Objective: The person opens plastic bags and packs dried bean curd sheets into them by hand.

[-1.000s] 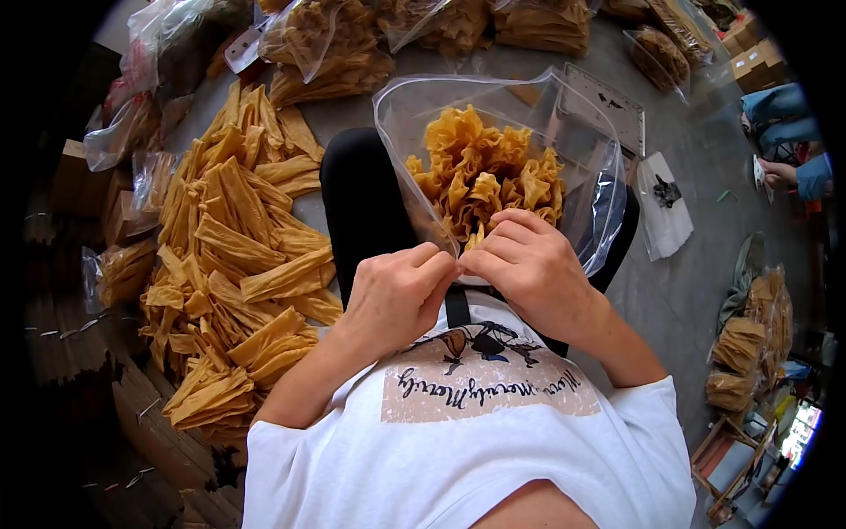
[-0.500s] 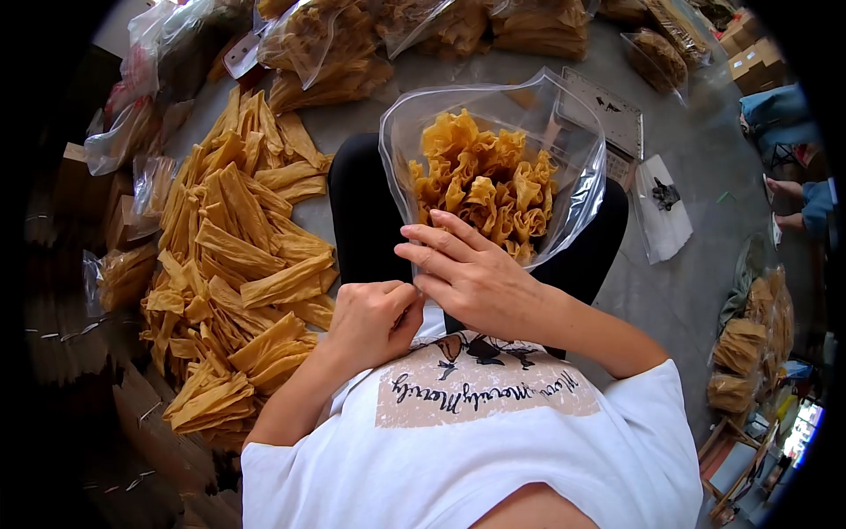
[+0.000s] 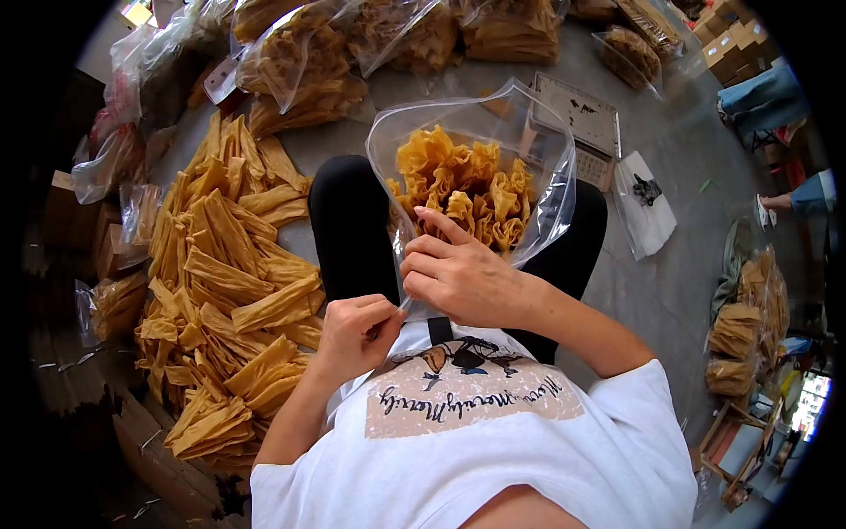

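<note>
A clear plastic bag [image 3: 558, 189] stands with its mouth wide between my knees, filled with frilly yellow-brown dried tofu skin sticks [image 3: 467, 181]. My left hand [image 3: 357, 333] is closed in a pinch on the bag's lower left edge, close to my shirt. Just right of it, my right hand [image 3: 463, 275] lies over the near side of the bag, fingers bent around the plastic and the index finger stretched out toward the sticks. Its thumb is hidden. Left of my leg, a large heap of loose flat tofu skin sticks [image 3: 229, 264] covers the floor.
Bulging bags of tofu skin [image 3: 304, 66] line the far side. Beyond my right knee lie a flat metal scale [image 3: 577, 115] and a white plastic sheet [image 3: 648, 207]. More packed bundles [image 3: 736, 339] sit at right, near another person's foot [image 3: 775, 203]. Cardboard boxes [image 3: 736, 48] stand far right.
The view has shifted slightly, so the bag and knees sit lower and further left. My right hand's fingers have bent more around the bag; my left hand keeps its pinch.
</note>
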The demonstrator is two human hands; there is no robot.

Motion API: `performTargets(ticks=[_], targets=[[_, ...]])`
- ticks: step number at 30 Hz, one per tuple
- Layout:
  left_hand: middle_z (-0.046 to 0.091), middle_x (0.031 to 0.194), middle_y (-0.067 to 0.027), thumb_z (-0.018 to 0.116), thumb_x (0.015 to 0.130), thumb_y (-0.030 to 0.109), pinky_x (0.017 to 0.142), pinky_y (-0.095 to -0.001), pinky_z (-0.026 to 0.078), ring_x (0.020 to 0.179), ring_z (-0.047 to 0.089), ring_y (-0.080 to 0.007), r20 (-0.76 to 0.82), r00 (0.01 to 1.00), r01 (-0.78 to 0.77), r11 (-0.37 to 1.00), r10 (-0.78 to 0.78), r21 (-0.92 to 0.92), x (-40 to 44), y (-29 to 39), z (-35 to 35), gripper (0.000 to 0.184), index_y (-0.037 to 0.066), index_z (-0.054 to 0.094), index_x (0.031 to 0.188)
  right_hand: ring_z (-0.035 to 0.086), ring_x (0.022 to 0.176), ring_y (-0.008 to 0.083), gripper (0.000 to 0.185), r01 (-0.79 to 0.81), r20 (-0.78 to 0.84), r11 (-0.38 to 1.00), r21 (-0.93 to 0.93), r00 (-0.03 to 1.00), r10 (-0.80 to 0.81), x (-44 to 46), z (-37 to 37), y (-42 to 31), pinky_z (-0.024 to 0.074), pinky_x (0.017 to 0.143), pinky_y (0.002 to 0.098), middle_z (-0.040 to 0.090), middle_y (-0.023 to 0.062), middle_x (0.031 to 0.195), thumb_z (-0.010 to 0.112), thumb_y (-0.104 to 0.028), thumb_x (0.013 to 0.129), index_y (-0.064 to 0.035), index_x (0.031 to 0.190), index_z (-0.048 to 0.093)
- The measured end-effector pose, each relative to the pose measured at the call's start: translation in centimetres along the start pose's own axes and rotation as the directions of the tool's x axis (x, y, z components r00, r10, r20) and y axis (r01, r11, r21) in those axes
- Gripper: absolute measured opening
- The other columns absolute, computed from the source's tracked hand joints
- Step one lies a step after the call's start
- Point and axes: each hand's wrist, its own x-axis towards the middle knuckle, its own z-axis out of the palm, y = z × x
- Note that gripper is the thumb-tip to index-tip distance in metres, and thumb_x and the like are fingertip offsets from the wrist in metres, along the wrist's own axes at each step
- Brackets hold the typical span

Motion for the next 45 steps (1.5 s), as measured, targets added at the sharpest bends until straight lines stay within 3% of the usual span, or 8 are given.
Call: performTargets(ticks=[10,15,20,22,34,42,44,45], targets=[[0.049,0.056,-0.0086,0.059,0.074,0.008,0.048,-0.0341,0.039,0.048,0.049,-0.0247,0.137,0.979,0.129,0.980,-0.150,0.155,0.0,-0.7,-0.9,0.016,0.001,0.052,0.062,0.053,0.099,0.0186,0.017,-0.029,0.014,0.972,-0.233,0.999,0.033,-0.8,0.2,2.6,0.0234,0.108,0.0417,0.057,0.0061,0.088,0.054,-0.007,0.072,-0.0026,0.086,0.061],[0.051,0.059,-0.0112,0.059,0.074,0.007,0.061,-0.0359,0.040,0.059,0.052,-0.0255,-0.047,0.998,-0.033,0.966,0.047,0.256,4.6,1.1,0.1,0.010,0.000,0.054,0.069,0.052,0.099,0.0210,0.016,-0.042,0.000,0.993,-0.109,0.999,0.043,-0.3,-0.3,2.8,0.0245,0.107,0.0424,0.056,0.0074,0.087,0.056,-0.008,0.071,-0.0016,0.086,0.058],[0.046,0.053,-0.0144,0.061,0.075,0.005,0.047,-0.0339,0.037,0.046,0.047,-0.0236,0.037,0.997,-0.078,0.987,0.074,0.139,5.2,0.6,1.2,0.016,-0.003,0.053,0.064,0.053,0.094,0.0210,0.013,-0.061,0.008,0.993,-0.100,0.998,0.062,-1.0,-1.2,2.5,0.0247,0.107,0.0431,0.056,0.0073,0.084,0.055,-0.009,0.071,-0.0017,0.082,0.059],[0.049,0.053,-0.0165,0.060,0.076,0.008,0.044,-0.0355,0.038,0.047,0.049,-0.0319,0.171,0.980,0.095,0.995,-0.097,0.022,3.7,0.6,1.0,0.014,-0.001,0.057,0.065,0.054,0.093,0.0207,0.012,0.048,-0.001,0.986,-0.157,0.999,-0.049,-1.0,-0.9,1.8,0.0247,0.107,0.0431,0.056,0.0074,0.083,0.055,-0.009,0.071,-0.0013,0.080,0.059],[0.046,0.051,-0.0115,0.064,0.074,0.008,0.047,-0.0354,0.036,0.047,0.046,-0.0263,0.103,0.992,0.069,0.998,-0.070,0.013,-0.4,-1.1,2.2,0.021,0.000,0.053,0.058,0.048,0.107,0.0189,0.016,0.140,0.186,0.933,-0.333,0.979,-0.081,-1.1,-1.5,4.6,0.0194,0.110,0.0438,0.056,0.0043,0.095,0.055,-0.008,0.073,-0.0046,0.088,0.061],[0.047,0.048,-0.0100,0.066,0.074,0.009,0.041,-0.0295,0.034,0.041,0.046,-0.0205,0.307,0.951,-0.028,0.999,0.018,0.028,1.5,-1.9,0.6,0.020,-0.001,0.057,0.059,0.048,0.108,0.0179,0.019,0.037,0.060,0.907,-0.420,0.998,-0.013,-1.3,-1.1,7.4,0.0217,0.109,0.0393,0.055,0.0048,0.098,0.054,-0.008,0.074,-0.0039,0.092,0.060],[0.047,0.047,-0.0082,0.070,0.072,0.018,0.043,-0.0268,0.037,0.042,0.048,-0.0183,0.463,0.874,0.115,0.988,-0.149,0.100,3.2,-1.3,-0.6,0.027,-0.001,0.056,0.058,0.050,0.105,0.0182,0.019,0.030,0.034,0.897,-0.442,0.999,-0.016,-1.2,-0.9,7.5,0.0238,0.109,0.0387,0.055,0.0051,0.096,0.054,-0.009,0.073,-0.0037,0.090,0.060],[0.050,0.049,-0.0061,0.074,0.069,0.026,0.044,-0.0259,0.038,0.044,0.049,-0.0161,0.358,0.921,0.147,0.988,-0.154,0.047,4.0,-1.1,-0.5,0.033,0.000,0.056,0.061,0.050,0.104,0.0185,0.018,0.031,0.031,0.904,-0.427,0.999,-0.020,-1.2,-0.9,7.4,0.0239,0.109,0.0386,0.055,0.0053,0.095,0.054,-0.009,0.073,-0.0036,0.090,0.059]])
